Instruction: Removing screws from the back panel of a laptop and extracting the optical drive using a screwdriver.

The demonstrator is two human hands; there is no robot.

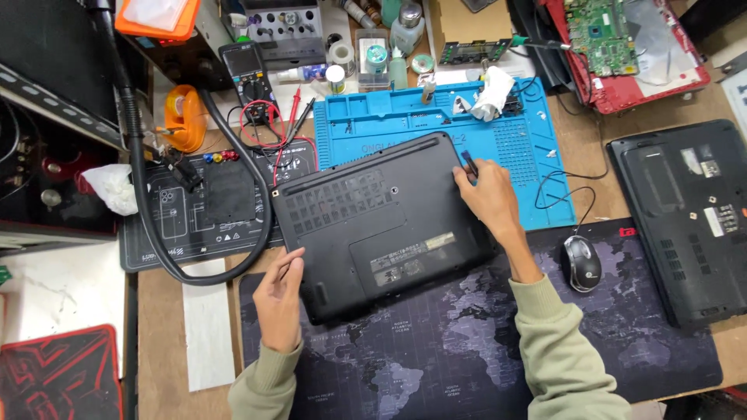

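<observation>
Here, in the head view, a black laptop (373, 225) lies upside down and turned at a slant, its far part over a blue repair mat (443, 117) and its near part over a dark desk mat printed with a world map (467, 342). The person's left hand (278, 299) rests at the laptop's near left corner, fingers loosely curled with the tips touching the case edge; it holds nothing that can be seen. The right hand (489, 194) lies on the laptop's far right edge, its fingers pinched narrowly around a small dark tool (469, 163) whose tip meets the case near that corner. Both arms wear pale green sleeves (560, 350). Just right of the right forearm sits a black computer mouse (581, 263), its cable looping back across the blue mat. Well to the right lies a second black laptop (689, 218), also bottom up, and beyond it a red laptop shell (630, 54) with a green circuit board showing. Left of the main laptop is a dark grey work mat (202, 210), crossed by a thick black hose (144, 194). A multimeter (247, 74) with red leads stands near the far edge, and a crumpled white cloth (492, 93) lies on the blue mat.
</observation>
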